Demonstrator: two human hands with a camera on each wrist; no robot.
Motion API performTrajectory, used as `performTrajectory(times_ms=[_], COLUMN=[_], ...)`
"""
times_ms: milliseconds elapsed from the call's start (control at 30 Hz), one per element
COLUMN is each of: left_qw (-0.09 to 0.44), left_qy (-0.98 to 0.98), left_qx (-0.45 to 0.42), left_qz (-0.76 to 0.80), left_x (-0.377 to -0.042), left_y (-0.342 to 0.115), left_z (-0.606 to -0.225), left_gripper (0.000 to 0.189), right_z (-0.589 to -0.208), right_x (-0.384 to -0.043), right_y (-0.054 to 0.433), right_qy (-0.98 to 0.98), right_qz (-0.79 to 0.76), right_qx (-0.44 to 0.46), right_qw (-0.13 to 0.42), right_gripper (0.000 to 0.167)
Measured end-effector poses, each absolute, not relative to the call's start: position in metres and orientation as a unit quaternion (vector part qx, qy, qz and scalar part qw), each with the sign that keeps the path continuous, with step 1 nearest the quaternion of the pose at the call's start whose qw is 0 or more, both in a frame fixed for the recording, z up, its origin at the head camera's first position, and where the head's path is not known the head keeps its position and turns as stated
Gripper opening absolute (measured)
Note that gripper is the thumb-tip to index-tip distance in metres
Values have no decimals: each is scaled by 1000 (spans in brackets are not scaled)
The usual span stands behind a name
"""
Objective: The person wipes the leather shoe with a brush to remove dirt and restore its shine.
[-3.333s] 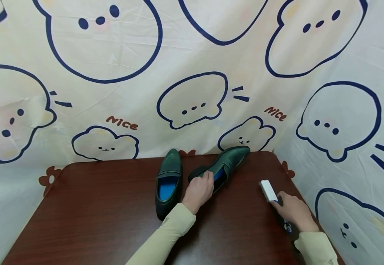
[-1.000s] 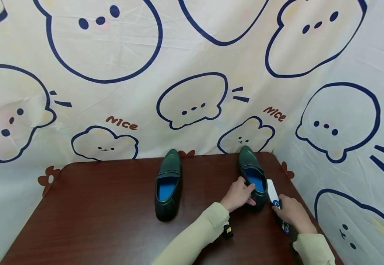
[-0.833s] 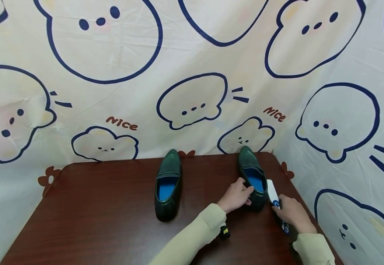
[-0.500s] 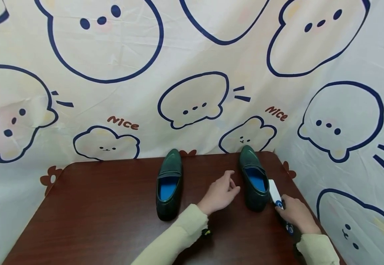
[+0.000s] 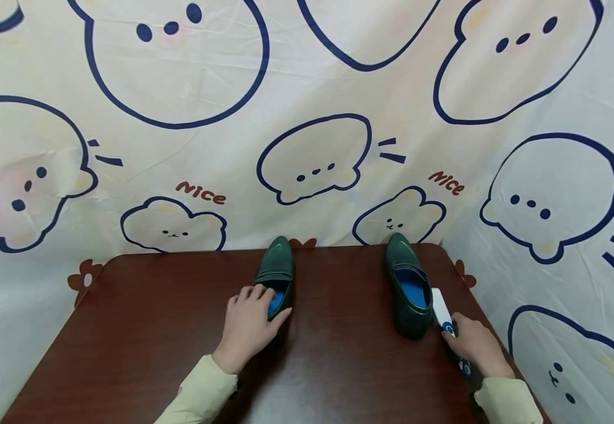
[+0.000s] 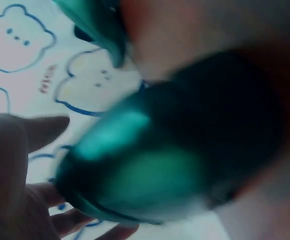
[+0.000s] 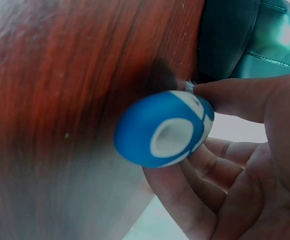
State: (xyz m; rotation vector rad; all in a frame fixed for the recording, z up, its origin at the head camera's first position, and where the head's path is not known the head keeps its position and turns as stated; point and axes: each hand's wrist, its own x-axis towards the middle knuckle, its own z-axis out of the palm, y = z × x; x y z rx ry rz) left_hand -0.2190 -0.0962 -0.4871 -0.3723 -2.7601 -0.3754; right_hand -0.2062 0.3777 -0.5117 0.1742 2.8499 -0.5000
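The left green loafer (image 5: 277,262), with a blue insole, lies toe-first toward the back cloth. My left hand (image 5: 248,327) hovers over its opening and heel, fingers spread and thumb apart; in the left wrist view the loafer's heel (image 6: 150,150) lies between thumb and fingers, blurred, and contact is unclear. The right green loafer (image 5: 412,321) stands further right, untouched. Close beside its heel, my right hand (image 5: 479,347) holds a white-headed brush (image 5: 440,303). The brush's blue and white handle end (image 7: 167,135) sits between thumb and curled fingers in the right wrist view, with some bristles showing.
A dark brown wooden table (image 5: 142,330) carries both loafers. Cloth printed with cartoon bears (image 5: 312,159) hangs behind it and along the right side. The right hand is near the table's right edge.
The right loafer was turned from slanted to toe-back and shifted right by my left hand, then let go. That hand has moved left over the other loafer. The right hand keeps holding the brush.
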Motion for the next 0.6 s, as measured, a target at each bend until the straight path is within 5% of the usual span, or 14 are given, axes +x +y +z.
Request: performTrajectory(times_ms=[133, 433, 600], left_qw=[116, 133, 128], left_qy=[-970, -948, -937], left_qx=[-121, -162, -163], left_qz=[-173, -239, -282], left_x=[-213, -214, -217], left_y=[-106, -103, -113], left_z=[-500, -501, -501], left_gripper=[48, 24, 24], right_z=[-511, -514, -511], right_x=[-208, -207, -205], right_y=[377, 376, 376], right_qy=[977, 975, 974], right_qz=[-169, -187, -213], right_qx=[60, 64, 73], right_qw=[114, 98, 10], right_gripper=[38, 26, 26])
